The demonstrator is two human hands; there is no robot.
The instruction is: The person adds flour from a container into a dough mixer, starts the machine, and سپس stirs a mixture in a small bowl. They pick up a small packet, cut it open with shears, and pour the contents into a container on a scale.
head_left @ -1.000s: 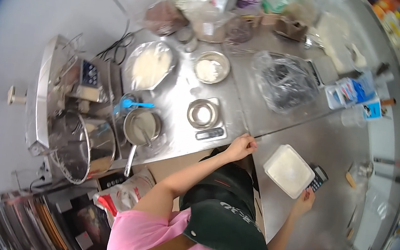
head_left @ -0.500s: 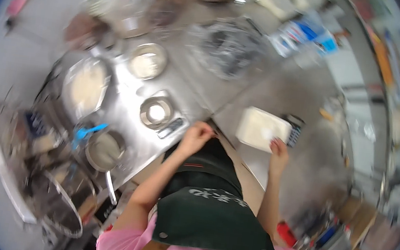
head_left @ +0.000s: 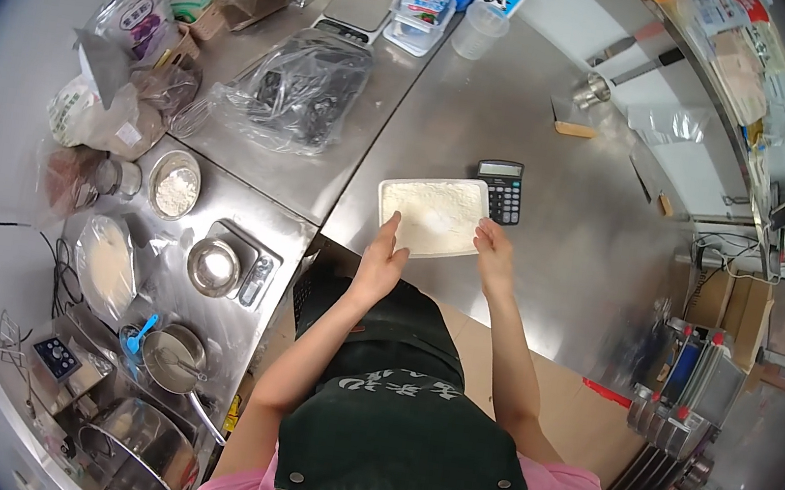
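White tub (head_left: 443, 254) of pale powder (head_left: 438, 203) at bench (head_left: 569, 258) edge, left of calculator (head_left: 499, 190); right hand (head_left: 494, 254) clamps its right rim, left hand (head_left: 384, 259) touches near-left side, can't tell grip.

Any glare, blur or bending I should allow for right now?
Head view: white glare inside the bowl, softer sheen on the table; head view: straight edges bow near the black rim; head view: tray and calculator look fairly crisp.
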